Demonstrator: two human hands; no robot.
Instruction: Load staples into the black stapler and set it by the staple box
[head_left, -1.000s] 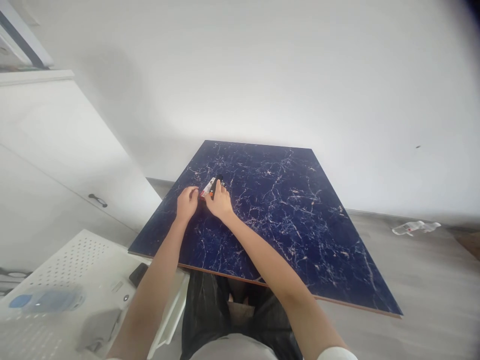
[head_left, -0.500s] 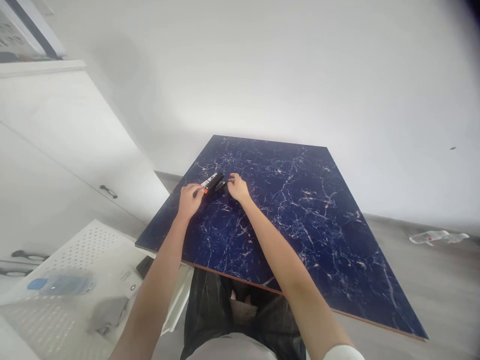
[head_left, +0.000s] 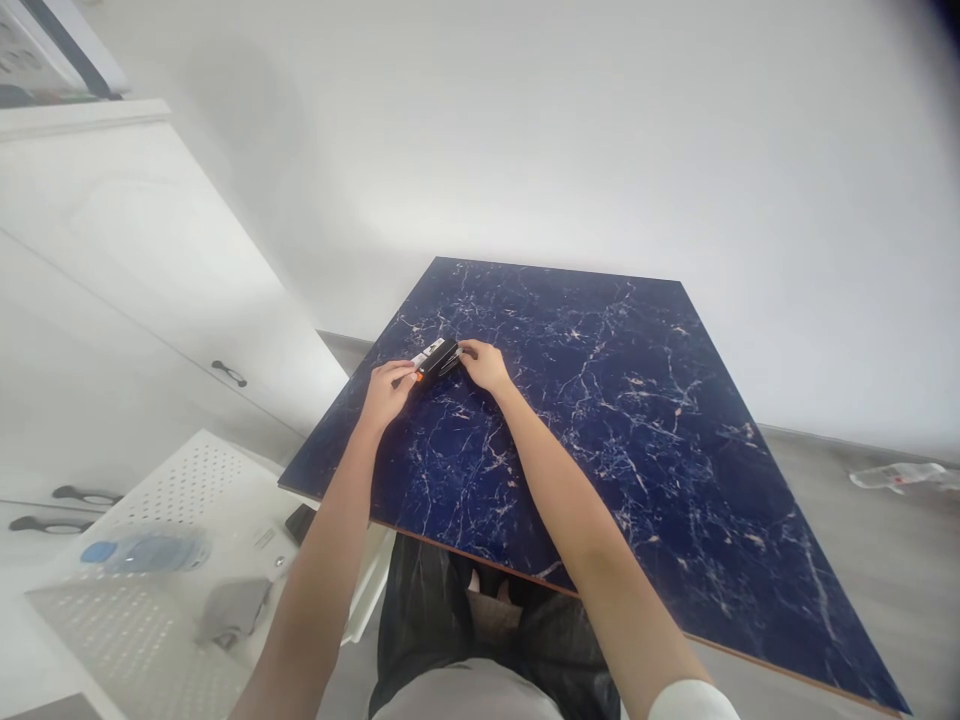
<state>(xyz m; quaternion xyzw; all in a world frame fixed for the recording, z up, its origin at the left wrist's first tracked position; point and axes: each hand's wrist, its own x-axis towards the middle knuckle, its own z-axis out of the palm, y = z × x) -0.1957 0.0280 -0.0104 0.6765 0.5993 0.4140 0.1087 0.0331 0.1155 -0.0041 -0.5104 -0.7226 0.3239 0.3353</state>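
Observation:
On the left part of the blue marbled tabletop (head_left: 570, 420) lies a small, dark oblong box (head_left: 438, 366) with a white label and an orange spot near its left end. Thin silvery lines show along its right side; what they are is too small to tell. My left hand (head_left: 390, 392) grips the box's left end, thumb beside the orange spot. At the opposite end, my right hand (head_left: 484, 364) has its fingers pinched together against the box's right edge, by a small pale bit I cannot make out.
To the left stands a white cabinet (head_left: 150, 260) with dark handles. Below it, a white perforated surface (head_left: 199, 480) carries a plastic bottle (head_left: 154, 552) with a blue cap and a grey cloth-like item (head_left: 234, 608). Clear plastic packaging (head_left: 900, 477) lies on the floor at right.
My right hand has closed in on the right end of the box; its fingers were apart from it before. The left hand stays at the box. The view has shifted slightly.

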